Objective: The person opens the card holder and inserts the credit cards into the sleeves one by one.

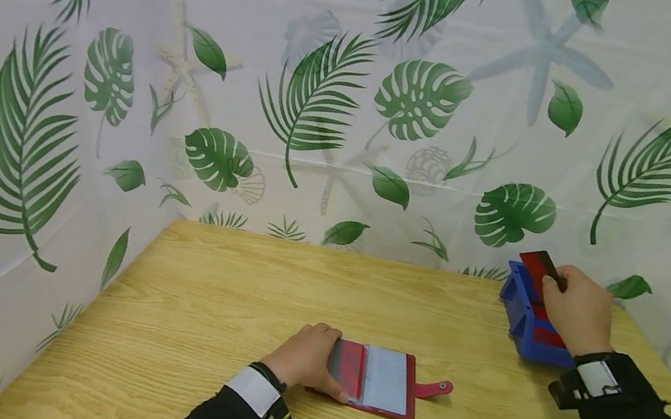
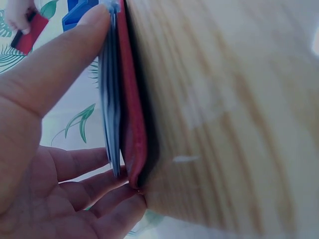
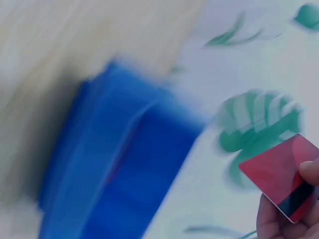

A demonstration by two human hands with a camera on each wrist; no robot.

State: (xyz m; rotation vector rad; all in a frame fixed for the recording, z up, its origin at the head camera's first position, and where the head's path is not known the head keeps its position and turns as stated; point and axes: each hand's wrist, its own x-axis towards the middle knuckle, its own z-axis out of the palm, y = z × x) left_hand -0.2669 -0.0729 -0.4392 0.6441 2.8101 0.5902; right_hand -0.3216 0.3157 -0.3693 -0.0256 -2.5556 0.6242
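An open red card holder (image 1: 388,382) with clear plastic sleeves lies on the table, its snap strap (image 1: 434,389) pointing right. My left hand (image 1: 305,357) grips its left side, the thumb over the sleeves near the lower edge and the fingers round the far edge. In the left wrist view the sleeves (image 2: 110,99) stack beside the red cover (image 2: 130,104). Up at the right, my right hand (image 1: 582,310) pinches a red card (image 3: 276,172) with a black stripe. That card is raised over a blue plastic bin (image 1: 519,314), where more red cards (image 1: 547,337) show.
The wood-grain table (image 1: 235,281) reaches back to a white cloth (image 1: 334,130) printed with green leaves and starfish. The same cloth runs along the left side. The bin stands near the table's back right corner.
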